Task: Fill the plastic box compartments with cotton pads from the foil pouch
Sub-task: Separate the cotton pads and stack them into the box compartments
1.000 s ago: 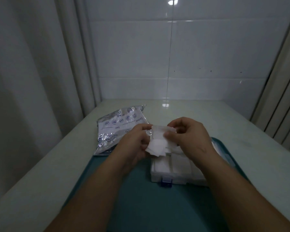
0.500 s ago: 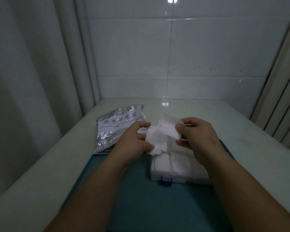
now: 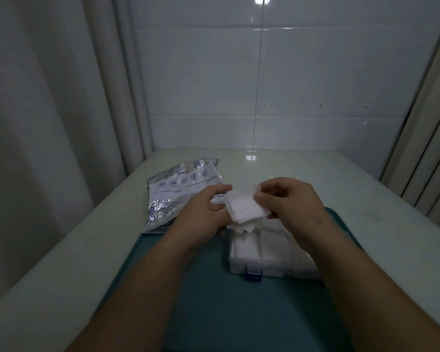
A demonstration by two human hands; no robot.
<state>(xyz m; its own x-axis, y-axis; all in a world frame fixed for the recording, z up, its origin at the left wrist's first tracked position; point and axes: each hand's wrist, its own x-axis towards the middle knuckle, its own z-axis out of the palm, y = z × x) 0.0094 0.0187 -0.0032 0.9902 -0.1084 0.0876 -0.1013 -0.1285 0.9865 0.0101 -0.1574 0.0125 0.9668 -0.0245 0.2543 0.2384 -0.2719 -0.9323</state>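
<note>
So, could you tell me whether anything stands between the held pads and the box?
Nothing visible does. The left hand and right hand hold the pads over the far edge of the open box; the right forearm hides its right side.

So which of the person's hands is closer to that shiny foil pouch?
The left. The left hand sits at the right edge of the foil pouch, holding the cotton pads. The right hand pinches the same pads from the other side, above the plastic box.
</note>
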